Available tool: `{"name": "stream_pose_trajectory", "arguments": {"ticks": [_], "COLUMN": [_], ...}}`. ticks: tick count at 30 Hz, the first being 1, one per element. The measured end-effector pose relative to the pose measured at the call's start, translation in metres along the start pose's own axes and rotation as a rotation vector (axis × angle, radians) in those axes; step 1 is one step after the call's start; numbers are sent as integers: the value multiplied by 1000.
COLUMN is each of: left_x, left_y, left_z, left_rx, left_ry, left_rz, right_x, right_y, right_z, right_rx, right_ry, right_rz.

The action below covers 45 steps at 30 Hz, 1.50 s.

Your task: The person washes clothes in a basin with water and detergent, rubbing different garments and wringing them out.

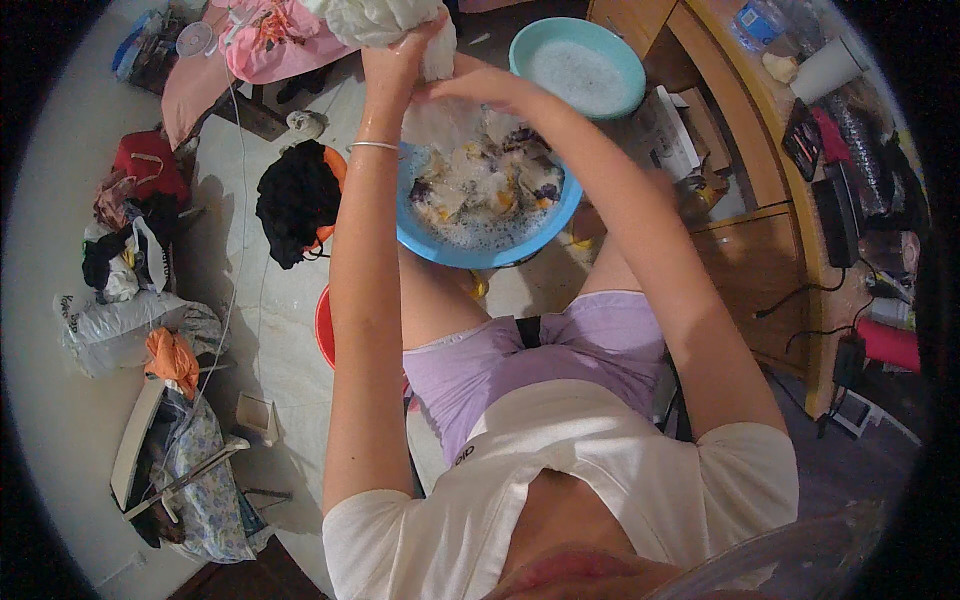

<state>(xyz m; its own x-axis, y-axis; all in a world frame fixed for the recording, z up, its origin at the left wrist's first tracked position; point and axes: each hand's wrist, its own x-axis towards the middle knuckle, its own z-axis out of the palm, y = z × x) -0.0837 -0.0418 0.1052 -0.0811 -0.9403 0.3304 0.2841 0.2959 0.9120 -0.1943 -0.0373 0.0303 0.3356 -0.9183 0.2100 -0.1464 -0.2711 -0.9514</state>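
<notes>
A bunched white wet cloth (379,21) is held up at the top of the view, partly cut off by its edge. My left hand (405,56) grips it from below, a bracelet on the wrist. Just lower, my right hand (476,82) has its fingers around the cloth's hanging part. Beneath both hands stands a blue basin (487,259) between my knees. Sudsy water and a soaked patterned fabric (480,187) with dark and yellow patches fill it. A pale blurred patch lies under my hands; whether it is cloth or water I cannot tell.
A teal basin (641,82) of suds stands beyond, to the right. Black clothing (296,202) hangs over an orange container (335,169) at left; a red basin (322,326) sits nearer. A wooden desk (757,281) flanks my right. Bags and clothes (127,247) line the left wall.
</notes>
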Motion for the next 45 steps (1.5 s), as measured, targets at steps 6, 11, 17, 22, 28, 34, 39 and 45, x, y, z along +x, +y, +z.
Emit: {"name": "stream_pose_trajectory", "arguments": {"ticks": [6,11,17,22,28,34,39,45], "left_x": [21,23,5,-4,-18,-24,-33,-38], "left_y": [2,-16,-40,-74,-69,-57,-49,-50], "left_z": [-17,-17,-24,-35,-17,-7,-2,-25], "left_rx": [6,45,99,588,415,504,523,535], "left_ry": [100,107,76,23,97,105,55,-25], "left_rz": [17,133,238,498,345,504,484,314], "right_x": [-30,-19,12,21,21,21,17,7], "right_y": [24,26,20,32,34,41,49,41], "right_z": [-16,34,51,47,53,49,51,58], "right_rx": [941,1526,1665,1574,1580,1562,1460,1086], "right_ry": [-29,-190,317,464,458,320,349,360], "right_rz": [234,254,240,182,81,-66,-14,292]}}
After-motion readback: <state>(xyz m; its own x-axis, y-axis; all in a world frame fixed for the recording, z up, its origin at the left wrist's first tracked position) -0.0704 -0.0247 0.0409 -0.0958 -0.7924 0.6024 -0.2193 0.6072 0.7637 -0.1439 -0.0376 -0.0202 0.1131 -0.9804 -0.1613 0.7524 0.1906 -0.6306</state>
